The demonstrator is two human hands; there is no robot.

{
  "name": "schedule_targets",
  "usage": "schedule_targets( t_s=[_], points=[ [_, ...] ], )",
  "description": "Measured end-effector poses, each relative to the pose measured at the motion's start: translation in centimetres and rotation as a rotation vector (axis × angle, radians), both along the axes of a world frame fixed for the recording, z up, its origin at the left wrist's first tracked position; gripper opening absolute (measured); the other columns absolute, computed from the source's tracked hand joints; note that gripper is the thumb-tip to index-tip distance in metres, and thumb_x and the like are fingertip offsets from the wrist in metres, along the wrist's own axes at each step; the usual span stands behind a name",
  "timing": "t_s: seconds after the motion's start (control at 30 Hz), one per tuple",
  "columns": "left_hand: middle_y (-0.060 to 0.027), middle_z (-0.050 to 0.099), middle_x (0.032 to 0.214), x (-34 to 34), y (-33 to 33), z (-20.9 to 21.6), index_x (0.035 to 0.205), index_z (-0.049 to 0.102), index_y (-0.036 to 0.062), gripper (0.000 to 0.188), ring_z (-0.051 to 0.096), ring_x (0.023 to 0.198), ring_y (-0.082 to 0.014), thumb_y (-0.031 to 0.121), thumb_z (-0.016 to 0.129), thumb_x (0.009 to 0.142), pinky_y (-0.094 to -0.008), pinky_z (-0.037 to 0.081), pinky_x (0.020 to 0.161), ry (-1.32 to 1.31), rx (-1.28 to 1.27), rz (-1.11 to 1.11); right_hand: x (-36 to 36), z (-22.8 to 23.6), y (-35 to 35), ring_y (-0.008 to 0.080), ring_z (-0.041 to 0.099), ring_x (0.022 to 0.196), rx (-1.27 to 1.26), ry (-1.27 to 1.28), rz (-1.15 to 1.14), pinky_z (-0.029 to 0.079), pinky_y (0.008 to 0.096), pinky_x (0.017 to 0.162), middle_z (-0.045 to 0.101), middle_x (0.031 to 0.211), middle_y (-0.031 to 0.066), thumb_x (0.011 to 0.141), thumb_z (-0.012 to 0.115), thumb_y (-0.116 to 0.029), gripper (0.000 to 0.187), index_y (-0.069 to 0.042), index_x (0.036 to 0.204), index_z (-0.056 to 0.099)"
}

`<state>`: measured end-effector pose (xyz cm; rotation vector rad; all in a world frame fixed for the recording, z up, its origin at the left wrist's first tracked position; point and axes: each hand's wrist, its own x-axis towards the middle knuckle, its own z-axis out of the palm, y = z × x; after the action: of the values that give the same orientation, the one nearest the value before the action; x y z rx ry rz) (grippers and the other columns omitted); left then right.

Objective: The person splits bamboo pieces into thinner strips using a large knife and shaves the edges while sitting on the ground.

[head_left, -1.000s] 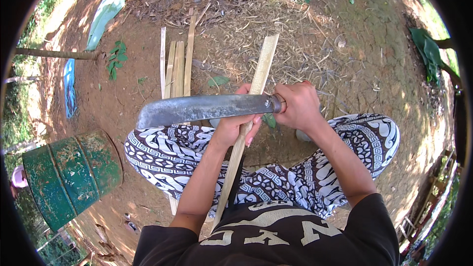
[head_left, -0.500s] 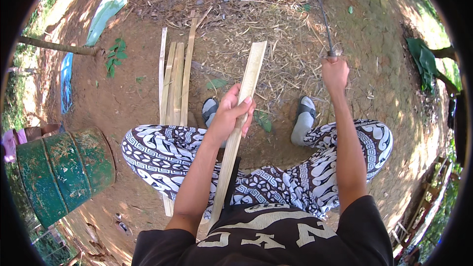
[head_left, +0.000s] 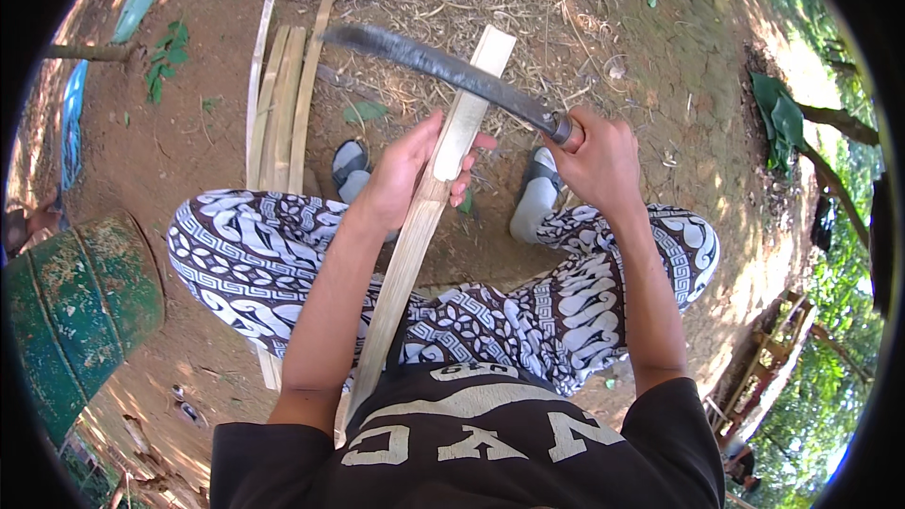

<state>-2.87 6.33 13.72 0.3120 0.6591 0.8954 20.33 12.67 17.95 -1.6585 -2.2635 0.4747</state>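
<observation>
A wooden strip (head_left: 405, 254) lies across the left hand (head_left: 403, 168).

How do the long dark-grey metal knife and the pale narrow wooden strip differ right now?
The long dark-grey metal knife looks darker than the pale narrow wooden strip. In view, the knife slants across the strip's upper part; the strip runs down toward the black printed shirt. The right hand grips the knife; the left hand holds the strip. Both are long and slender.
</observation>
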Motion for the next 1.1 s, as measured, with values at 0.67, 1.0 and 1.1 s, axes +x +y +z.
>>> schedule_targets(
  t_s=[0.67, 1.0, 1.1],
  points=[
    [-0.0007, 0.044, 0.065, 5.3, -1.7, -1.4, 0.088, 0.048, 0.0048, 0.044, 0.040, 0.040, -0.0080, 0.041, 0.029, 0.105, -0.0212, 0.033, 0.036, -0.115, 0.226, -0.161, 1.2, -0.5, -7.9, 0.0367, 0.059, 0.056, 0.109, 0.009, -0.073, 0.047, 0.0392, 0.054, 0.056, 0.059, 0.0170, 0.070, 0.075, -0.015, 0.019, -0.002, 0.073, 0.060],
    [0.0030, 0.045, 0.058, 6.6, -2.2, -1.7, 0.088, 0.050, 0.0089, 0.033, 0.042, 0.037, -0.0065, 0.036, 0.041, 0.106, -0.0208, 0.032, 0.032, 0.106, 0.259, -0.061, 1.0, -1.3, -9.3, 0.0357, 0.058, 0.053, 0.126, 0.073, 0.006, 0.046, 0.0384, 0.051, 0.055, 0.057, 0.0164, 0.068, 0.075, -0.012, 0.019, -0.003, 0.072, 0.059],
    [0.0018, 0.051, 0.064, 6.4, -1.9, -2.3, 0.102, 0.053, 0.0073, 0.026, 0.046, 0.040, -0.0060, 0.033, 0.047, 0.104, -0.0204, 0.035, 0.032, 0.176, 0.270, -0.049, 1.0, -1.8, -9.5, 0.0358, 0.058, 0.052, 0.117, 0.122, 0.021, 0.045, 0.0381, 0.050, 0.055, 0.058, 0.0163, 0.068, 0.075, -0.011, 0.019, -0.003, 0.071, 0.058]
  ],
)
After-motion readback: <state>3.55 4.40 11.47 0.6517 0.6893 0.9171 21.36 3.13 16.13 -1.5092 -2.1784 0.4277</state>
